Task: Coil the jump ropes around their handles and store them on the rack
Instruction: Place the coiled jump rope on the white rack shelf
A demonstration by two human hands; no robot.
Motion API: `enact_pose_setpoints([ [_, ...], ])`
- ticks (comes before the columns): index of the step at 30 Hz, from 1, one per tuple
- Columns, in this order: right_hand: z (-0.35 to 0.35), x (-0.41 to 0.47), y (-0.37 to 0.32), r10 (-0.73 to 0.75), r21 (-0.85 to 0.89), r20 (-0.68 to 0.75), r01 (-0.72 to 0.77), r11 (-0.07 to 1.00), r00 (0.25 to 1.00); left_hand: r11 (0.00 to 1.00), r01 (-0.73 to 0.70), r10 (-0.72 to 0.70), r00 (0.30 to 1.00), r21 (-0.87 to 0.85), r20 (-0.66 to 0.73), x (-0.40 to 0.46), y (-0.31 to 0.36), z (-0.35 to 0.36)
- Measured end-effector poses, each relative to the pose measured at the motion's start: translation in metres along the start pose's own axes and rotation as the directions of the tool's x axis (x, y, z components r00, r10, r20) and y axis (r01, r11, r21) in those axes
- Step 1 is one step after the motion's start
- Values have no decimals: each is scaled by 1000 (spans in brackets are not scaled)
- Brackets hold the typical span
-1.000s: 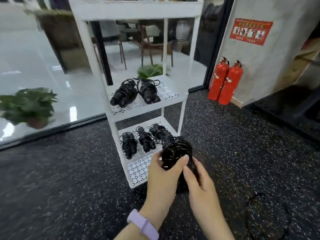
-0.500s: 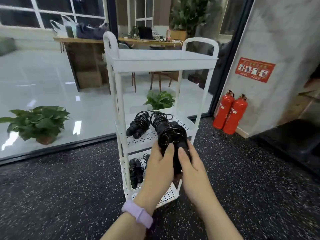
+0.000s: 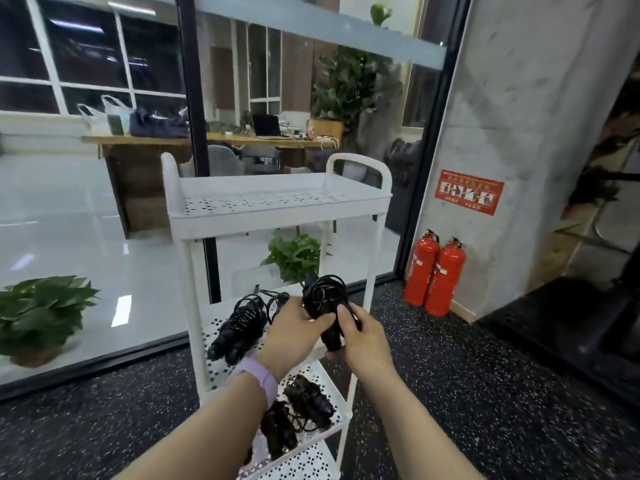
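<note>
Both hands hold one coiled jump rope (image 3: 323,308) over the middle shelf (image 3: 221,325) of the white rack (image 3: 277,216), at its right edge. The left hand (image 3: 294,329) grips the wound bundle from 9 o'clock, and the right hand (image 3: 362,336) curls round the handles from 3 o'clock, fingers clenched on them. The top shelf (image 3: 270,199) is bare perforated metal (raised lip all round). On the middle shelf, at 9 o'clock of the hands, lies a wound rope bundle (image 3: 239,329). The lower shelf (image 3: 337,401) holds more black bundles (image 3: 306,400). Speckled dark floor (image 3: 485,393) lies open at 3 o'clock; two red fire extinguishers (image 3: 434,275) stand against the wall.
</note>
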State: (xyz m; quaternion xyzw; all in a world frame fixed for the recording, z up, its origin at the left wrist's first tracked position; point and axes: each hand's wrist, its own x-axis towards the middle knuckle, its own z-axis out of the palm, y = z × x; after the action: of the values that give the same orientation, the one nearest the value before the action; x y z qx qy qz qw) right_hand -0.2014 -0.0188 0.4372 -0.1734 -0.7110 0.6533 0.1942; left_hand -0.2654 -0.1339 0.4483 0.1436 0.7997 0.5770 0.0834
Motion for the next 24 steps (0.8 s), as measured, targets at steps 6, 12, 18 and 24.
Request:
enact_pose_setpoints([
  [6,2,53,11,-44,-177,12,46,983,999,872,-127,181,981,473,-72,48,-10,7],
  [12,3,82,27,-45,-445,10,45,895,999,605,-115,286,955,788,-80,69,-32,17],
  [18,10,89,38,-34,-900,81,88,427,996,331,-80,289,957,940,-21,66,-55,25],
  [24,-1,69,33,-108,-885,143,176,431,984,361,-74,283,959,930,-34,49,-52,26],
])
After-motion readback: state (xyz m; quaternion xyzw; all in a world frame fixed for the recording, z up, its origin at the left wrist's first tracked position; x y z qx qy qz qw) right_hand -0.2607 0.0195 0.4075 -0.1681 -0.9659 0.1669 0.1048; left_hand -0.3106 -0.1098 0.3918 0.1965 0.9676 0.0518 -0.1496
